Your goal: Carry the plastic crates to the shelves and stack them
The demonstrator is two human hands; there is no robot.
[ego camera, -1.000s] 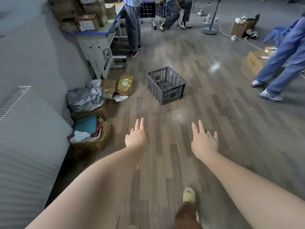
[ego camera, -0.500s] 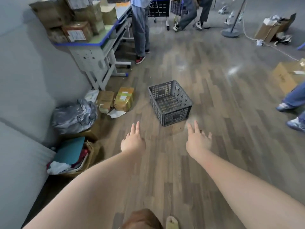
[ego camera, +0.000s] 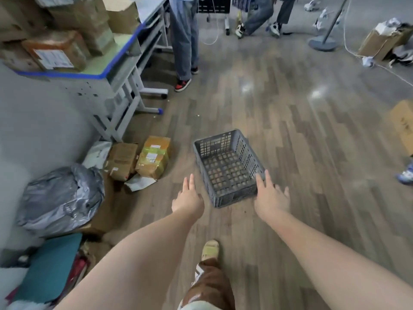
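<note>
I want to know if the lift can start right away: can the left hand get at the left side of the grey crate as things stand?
Probably yes. The left hand is open, just short of the grey crate, with only bare floor between them. The parcels lie off to the side.

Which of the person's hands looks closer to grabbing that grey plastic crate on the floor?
Right. The right hand has open fingers already at the near right corner of the grey slotted plastic crate; the left hand, also open, is still short of its left side.

Bare floor (ego camera: 301,153) right of crate (ego camera: 225,168) – parcels (ego camera: 143,159), grey bag (ego camera: 60,198) crowd its left, gap between.
</note>
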